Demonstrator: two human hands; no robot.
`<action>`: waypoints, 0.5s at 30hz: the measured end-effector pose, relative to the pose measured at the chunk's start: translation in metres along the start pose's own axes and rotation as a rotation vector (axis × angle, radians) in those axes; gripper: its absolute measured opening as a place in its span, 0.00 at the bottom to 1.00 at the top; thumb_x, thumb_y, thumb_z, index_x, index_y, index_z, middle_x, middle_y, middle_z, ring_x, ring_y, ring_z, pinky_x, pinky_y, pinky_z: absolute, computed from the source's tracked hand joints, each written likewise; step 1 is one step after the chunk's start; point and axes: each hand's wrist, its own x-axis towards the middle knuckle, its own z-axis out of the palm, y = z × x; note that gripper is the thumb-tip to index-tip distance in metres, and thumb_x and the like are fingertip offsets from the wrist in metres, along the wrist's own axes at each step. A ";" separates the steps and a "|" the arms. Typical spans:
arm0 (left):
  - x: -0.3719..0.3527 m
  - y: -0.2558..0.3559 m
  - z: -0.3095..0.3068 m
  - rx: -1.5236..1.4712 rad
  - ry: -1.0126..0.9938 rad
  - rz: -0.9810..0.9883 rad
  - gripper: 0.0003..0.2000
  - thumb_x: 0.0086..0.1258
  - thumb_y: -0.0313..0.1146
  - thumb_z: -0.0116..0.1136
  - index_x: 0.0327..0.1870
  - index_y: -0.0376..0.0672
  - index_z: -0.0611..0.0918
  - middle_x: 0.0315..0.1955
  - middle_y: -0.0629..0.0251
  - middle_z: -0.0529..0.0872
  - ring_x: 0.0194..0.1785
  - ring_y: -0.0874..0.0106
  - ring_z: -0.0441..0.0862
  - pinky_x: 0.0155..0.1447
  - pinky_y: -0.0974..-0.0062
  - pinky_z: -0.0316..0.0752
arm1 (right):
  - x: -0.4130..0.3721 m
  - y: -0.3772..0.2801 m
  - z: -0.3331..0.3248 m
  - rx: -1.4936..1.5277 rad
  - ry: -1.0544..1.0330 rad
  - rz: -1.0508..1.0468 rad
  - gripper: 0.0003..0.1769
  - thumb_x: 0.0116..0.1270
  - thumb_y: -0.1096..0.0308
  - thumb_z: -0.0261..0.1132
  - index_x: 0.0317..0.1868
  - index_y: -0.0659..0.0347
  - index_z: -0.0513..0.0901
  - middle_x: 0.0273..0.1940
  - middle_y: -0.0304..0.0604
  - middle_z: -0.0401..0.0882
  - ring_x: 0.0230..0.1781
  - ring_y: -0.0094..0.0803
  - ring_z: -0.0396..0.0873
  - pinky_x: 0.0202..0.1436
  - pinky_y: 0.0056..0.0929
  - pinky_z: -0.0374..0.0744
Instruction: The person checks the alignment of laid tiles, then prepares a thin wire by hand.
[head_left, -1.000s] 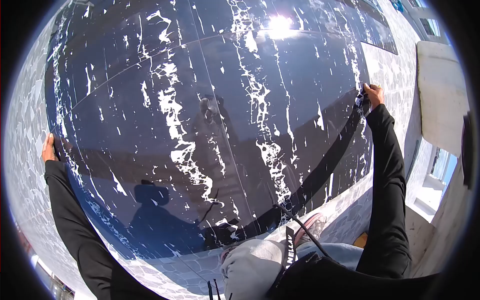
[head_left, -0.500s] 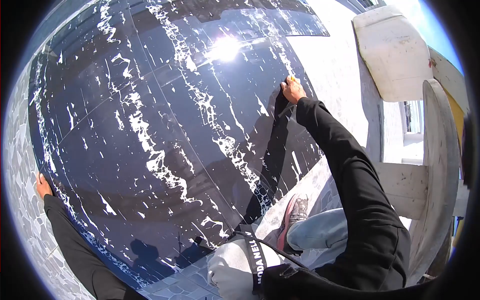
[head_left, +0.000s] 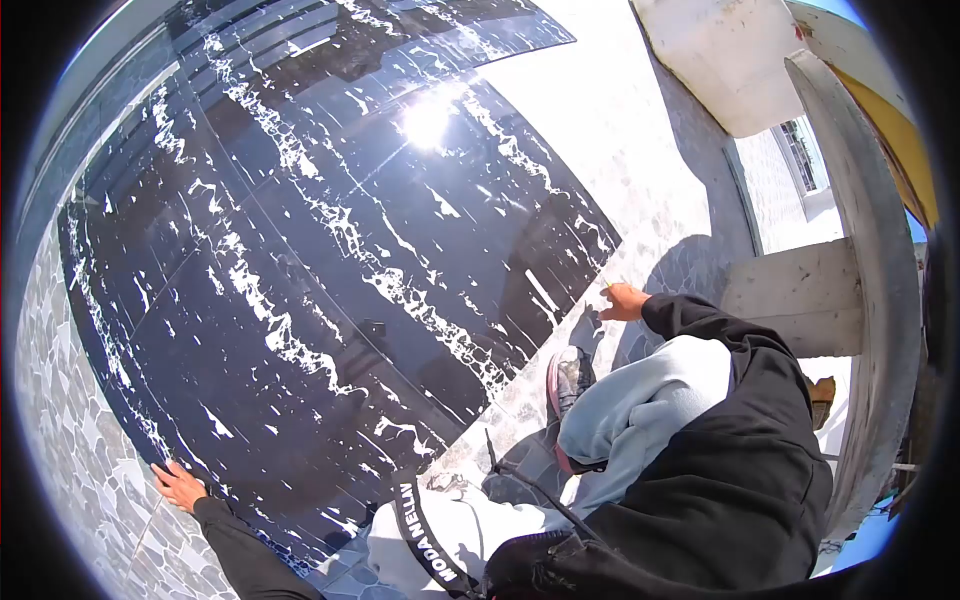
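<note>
A large glossy black sheet (head_left: pixel 290 300) with white marble-like veining covers the ground in front of me, creased or jointed by straight lines. My left hand (head_left: pixel 180 486) lies with fingers spread at the sheet's near left edge, partly over the stone-patterned floor. Just off the right edge of the sheet, my right hand (head_left: pixel 624 302) hangs low with its fingers bent. A tiny yellow spot shows at its fingertips; what it is cannot be made out.
Stone-patterned floor (head_left: pixel 60 400) borders the sheet. To the right stand a curved concrete bench or table (head_left: pixel 860 300) and a pale block (head_left: pixel 725 60). My shoe (head_left: pixel 568 385) is planted near the sheet's right edge. Strong sun glare (head_left: pixel 428 122) reflects off the surface.
My right hand has come back toward me, from on the sheet to beyond its right edge. My left hand has slid nearer along the left edge. The view has shifted too.
</note>
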 end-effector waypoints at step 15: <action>-0.218 -0.049 -0.110 -0.080 -0.216 -0.629 0.36 0.63 0.72 0.44 0.71 0.69 0.68 0.68 0.60 0.62 0.72 0.54 0.58 0.63 0.28 0.56 | 0.020 -0.033 0.106 0.340 0.647 0.044 0.50 0.51 0.46 0.75 0.63 0.74 0.66 0.52 0.65 0.71 0.56 0.58 0.70 0.60 0.45 0.69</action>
